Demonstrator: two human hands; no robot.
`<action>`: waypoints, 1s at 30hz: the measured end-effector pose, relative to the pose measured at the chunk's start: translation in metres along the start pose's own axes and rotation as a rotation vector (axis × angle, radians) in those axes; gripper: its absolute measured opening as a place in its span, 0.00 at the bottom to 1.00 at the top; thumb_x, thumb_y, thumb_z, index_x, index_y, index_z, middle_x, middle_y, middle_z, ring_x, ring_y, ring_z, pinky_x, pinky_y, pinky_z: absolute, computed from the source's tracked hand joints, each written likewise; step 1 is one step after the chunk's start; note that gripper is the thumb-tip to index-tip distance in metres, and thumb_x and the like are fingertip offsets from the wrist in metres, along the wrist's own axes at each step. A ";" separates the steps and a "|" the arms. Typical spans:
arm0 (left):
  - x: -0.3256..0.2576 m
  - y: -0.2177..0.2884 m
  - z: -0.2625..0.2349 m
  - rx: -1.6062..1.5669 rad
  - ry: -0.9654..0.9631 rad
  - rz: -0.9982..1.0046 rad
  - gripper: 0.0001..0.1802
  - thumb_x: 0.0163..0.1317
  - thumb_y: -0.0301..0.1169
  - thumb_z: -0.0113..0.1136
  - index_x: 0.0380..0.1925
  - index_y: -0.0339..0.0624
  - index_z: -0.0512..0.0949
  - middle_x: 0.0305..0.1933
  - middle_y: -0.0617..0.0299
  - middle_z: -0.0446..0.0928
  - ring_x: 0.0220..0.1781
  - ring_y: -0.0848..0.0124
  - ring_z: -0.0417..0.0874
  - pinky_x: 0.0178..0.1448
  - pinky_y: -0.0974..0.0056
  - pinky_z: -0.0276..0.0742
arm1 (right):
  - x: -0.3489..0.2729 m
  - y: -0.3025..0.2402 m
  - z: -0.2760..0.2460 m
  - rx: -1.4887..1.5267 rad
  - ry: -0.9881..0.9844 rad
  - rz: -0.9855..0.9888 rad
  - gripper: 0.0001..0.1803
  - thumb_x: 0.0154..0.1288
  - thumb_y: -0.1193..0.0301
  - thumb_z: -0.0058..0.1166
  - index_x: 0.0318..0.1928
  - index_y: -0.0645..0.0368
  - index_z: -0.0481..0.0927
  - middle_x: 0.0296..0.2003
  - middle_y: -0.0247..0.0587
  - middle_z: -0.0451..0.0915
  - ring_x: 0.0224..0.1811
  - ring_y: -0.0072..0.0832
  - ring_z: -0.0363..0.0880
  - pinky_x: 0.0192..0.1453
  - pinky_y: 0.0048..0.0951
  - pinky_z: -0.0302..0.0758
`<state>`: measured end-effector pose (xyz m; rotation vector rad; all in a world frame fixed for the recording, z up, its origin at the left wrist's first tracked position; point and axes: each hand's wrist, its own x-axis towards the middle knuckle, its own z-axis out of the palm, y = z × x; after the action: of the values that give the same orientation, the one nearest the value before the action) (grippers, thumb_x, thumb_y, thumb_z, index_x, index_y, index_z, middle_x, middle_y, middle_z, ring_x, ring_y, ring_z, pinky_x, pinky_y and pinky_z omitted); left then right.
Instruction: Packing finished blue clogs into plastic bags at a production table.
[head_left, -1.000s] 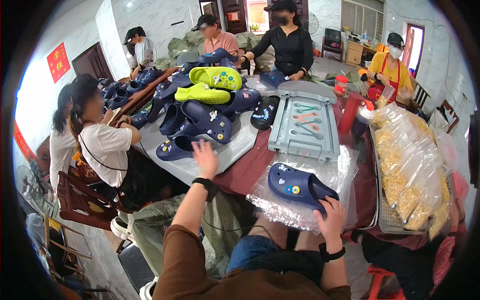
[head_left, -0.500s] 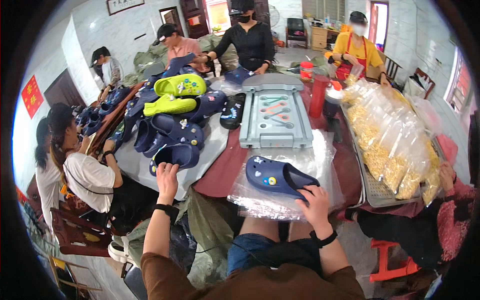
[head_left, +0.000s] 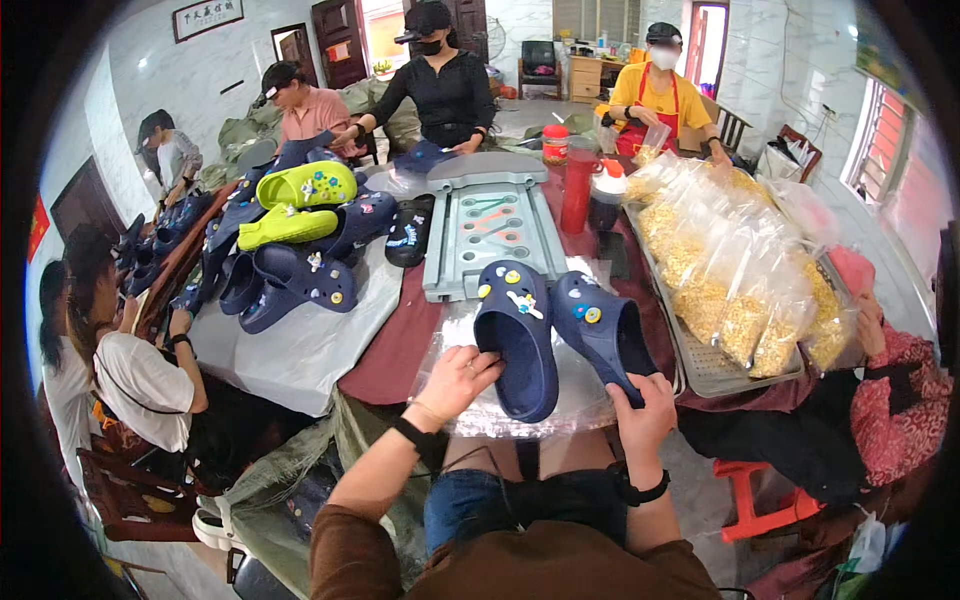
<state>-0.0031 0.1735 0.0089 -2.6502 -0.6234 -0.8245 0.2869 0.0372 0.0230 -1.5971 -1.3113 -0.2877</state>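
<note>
Two navy clogs with colourful charms are side by side above clear plastic bags [head_left: 440,345] at the table's near edge. My left hand [head_left: 458,385] is closed on the side of the left clog [head_left: 516,355]. My right hand [head_left: 645,410] grips the heel of the right clog [head_left: 598,318], which is turned at an angle. Both toes point away from me, toward a grey moulded plastic case [head_left: 495,230] with coloured bars in its top. The plastic bags lie partly beneath the clogs.
On the left lie more navy clogs [head_left: 300,280] and lime-green clogs [head_left: 290,225]. A black clog [head_left: 409,232] lies beside the case. A tray [head_left: 690,350] of bagged yellow pieces [head_left: 735,310] fills the right. A red bottle [head_left: 577,190] stands between. Several co-workers sit around the table.
My left hand has brought a clog from the left pile to beside the other one. The right clog has turned, its toe now pointing away from me. The view has shifted right.
</note>
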 end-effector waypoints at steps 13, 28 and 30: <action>0.017 0.073 -0.006 -0.948 0.115 -0.672 0.31 0.59 0.25 0.67 0.65 0.37 0.73 0.65 0.53 0.77 0.57 0.60 0.80 0.58 0.60 0.79 | 0.005 -0.049 -0.004 0.139 0.034 -0.149 0.14 0.51 0.68 0.75 0.38 0.55 0.85 0.30 0.39 0.76 0.34 0.42 0.77 0.38 0.41 0.72; -0.009 0.044 0.004 -1.354 0.530 -1.202 0.28 0.71 0.28 0.53 0.70 0.35 0.68 0.60 0.54 0.79 0.57 0.68 0.80 0.61 0.63 0.76 | -0.012 -0.075 0.042 0.316 -0.244 -0.248 0.15 0.57 0.69 0.70 0.46 0.54 0.85 0.47 0.40 0.79 0.51 0.45 0.76 0.56 0.43 0.74; -0.016 0.032 0.030 -1.154 0.481 -1.179 0.26 0.72 0.29 0.52 0.68 0.35 0.70 0.55 0.52 0.81 0.53 0.67 0.81 0.58 0.62 0.77 | -0.010 -0.061 0.051 0.193 -0.299 -0.222 0.20 0.56 0.64 0.71 0.49 0.55 0.84 0.52 0.46 0.77 0.58 0.49 0.72 0.62 0.47 0.71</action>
<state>0.0141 0.1532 -0.0288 -2.3641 -2.0809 -2.6734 0.2120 0.0661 0.0244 -1.3686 -1.6977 -0.0536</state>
